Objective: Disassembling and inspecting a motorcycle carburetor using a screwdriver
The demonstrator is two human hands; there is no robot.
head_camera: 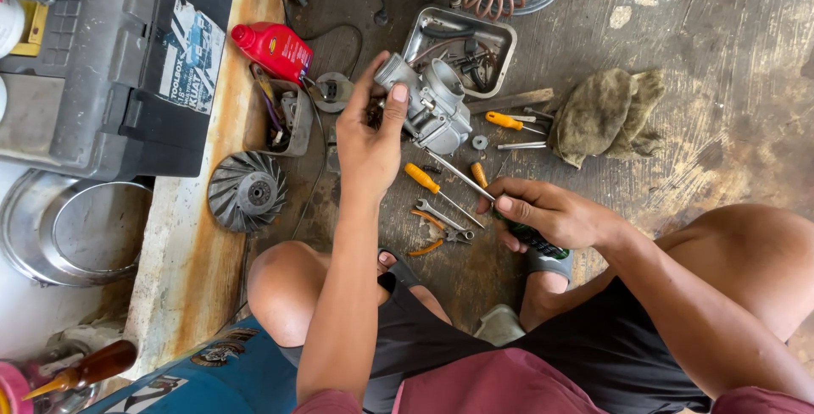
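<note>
- Red plastic bottle (275,48): lies tilted on the floor at upper centre-left, cap toward the upper left, just right of the toolbox; a small pale label shows at its lower right end.
- Rectangular sticker (191,54): on the lid of the dark grey toolbox (110,66) at upper left; white and blue, with dark lettering and a small picture.
- Printed patch (222,351): on blue fabric at the lower left edge; pale, dark-outlined, partly cut off.
</note>
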